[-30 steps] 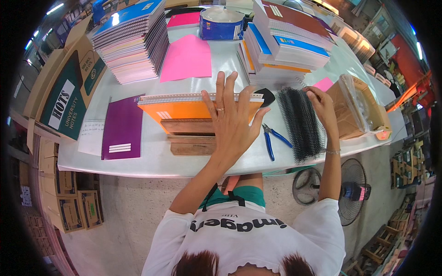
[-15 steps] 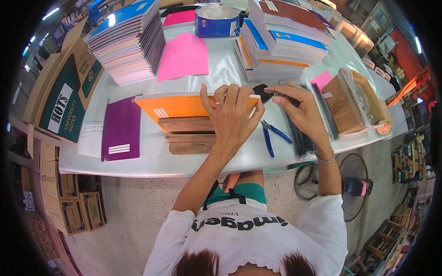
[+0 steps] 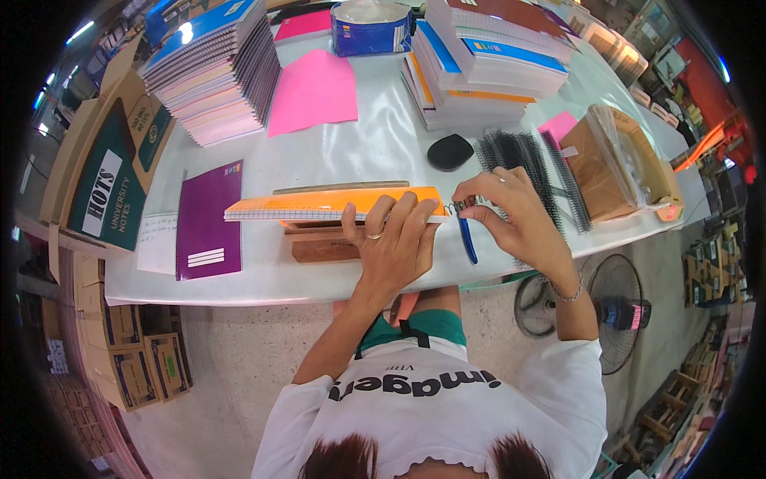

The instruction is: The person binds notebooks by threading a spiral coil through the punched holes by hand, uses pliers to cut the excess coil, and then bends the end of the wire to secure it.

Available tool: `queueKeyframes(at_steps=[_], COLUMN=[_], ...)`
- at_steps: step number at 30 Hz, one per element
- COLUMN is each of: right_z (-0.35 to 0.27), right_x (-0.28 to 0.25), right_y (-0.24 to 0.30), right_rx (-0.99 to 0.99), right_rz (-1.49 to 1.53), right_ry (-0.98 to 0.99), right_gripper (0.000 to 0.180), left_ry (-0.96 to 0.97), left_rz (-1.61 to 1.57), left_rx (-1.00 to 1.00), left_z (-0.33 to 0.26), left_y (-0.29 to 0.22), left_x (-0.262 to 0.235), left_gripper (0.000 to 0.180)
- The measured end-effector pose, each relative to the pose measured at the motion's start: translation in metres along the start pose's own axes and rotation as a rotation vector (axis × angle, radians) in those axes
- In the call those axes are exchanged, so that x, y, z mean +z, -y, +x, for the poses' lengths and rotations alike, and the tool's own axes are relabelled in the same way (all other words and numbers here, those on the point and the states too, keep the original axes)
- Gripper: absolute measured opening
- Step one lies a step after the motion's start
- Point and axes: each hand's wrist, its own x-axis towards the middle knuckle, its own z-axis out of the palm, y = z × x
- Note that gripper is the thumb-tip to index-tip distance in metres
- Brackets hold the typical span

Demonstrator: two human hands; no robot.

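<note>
Orange-covered notebook (image 3: 335, 204) now tipped up on edge atop the wooden block (image 3: 319, 243), no longer flat. Left hand (image 3: 392, 243) clamped over its near edge; right hand (image 3: 511, 211), down from the black coil stack (image 3: 523, 160), pinching a wire spiral (image 3: 464, 206) at the notebook's end: binding apparently starting.

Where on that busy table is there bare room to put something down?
The widest bare patch lies mid-table, between the pink sheet, the black pad and the orange notebook. A narrow strip runs along the near edge under the purple notebook. The right end, with black coils and cardboard box, is crowded.
</note>
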Motion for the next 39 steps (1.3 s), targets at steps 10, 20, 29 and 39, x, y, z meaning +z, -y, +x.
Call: queueKeyframes(at_steps=[10, 20, 29, 39], right_z=[-0.006, -0.006, 0.021, 0.030], right_x=[0.006, 0.006, 0.030, 0.021], right_y=[0.003, 0.001, -0.016, -0.009], right_rx=[-0.059, 0.006, 0.125, 0.072], right_rz=[-0.047, -0.033, 0.487, 0.078], right_ry=[0.032, -0.042, -0.328, -0.270], right_gripper=[0.015, 0.016, 0.015, 0.018], left_ry=[-0.046, 0.029, 0.170, 0.168], left_rz=[-0.001, 0.043, 0.019, 0.074], left_rx=[0.008, 0.017, -0.042, -0.020], left_z=[-0.027, 0.005, 0.061, 0.067], left_y=[0.001, 0.005, 0.012, 0.010], left_x=[0.006, 0.002, 0.002, -0.002], left_gripper=[0.042, 0.036, 0.031, 0.030])
